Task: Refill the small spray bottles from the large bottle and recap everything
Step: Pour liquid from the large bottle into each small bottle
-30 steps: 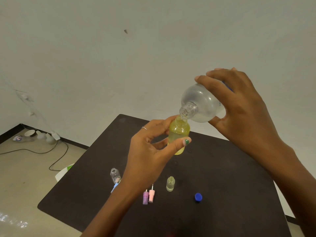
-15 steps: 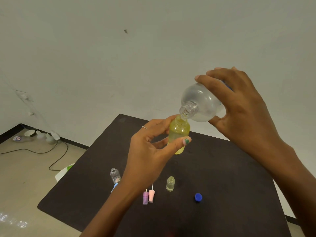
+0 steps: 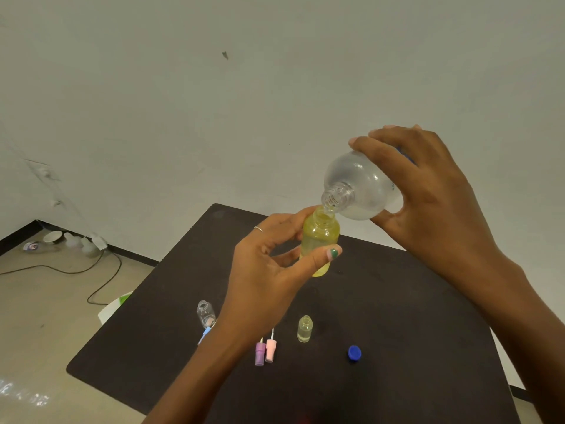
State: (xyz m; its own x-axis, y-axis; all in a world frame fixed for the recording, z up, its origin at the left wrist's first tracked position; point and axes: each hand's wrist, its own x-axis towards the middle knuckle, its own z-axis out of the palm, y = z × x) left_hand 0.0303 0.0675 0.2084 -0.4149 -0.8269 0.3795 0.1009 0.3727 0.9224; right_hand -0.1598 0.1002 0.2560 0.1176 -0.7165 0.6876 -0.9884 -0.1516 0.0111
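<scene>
Yellow spray bottle (image 3: pixel 320 240) held above the bench (image 3: pixel 397 301), mouth under the tilted large bottle (image 3: pixel 359 188).
Left hand (image 3: pixel 269 270) fingers grip the yellow bottle; right hand (image 3: pixel 428 191) fingers wrap the large bottle — blue cap (image 3: pixel 354 353) lies on the bench.

Single head-worn view, close over the work.
It looks forward and down at the dark table (image 3: pixel 397 301), with wall behind.
</scene>
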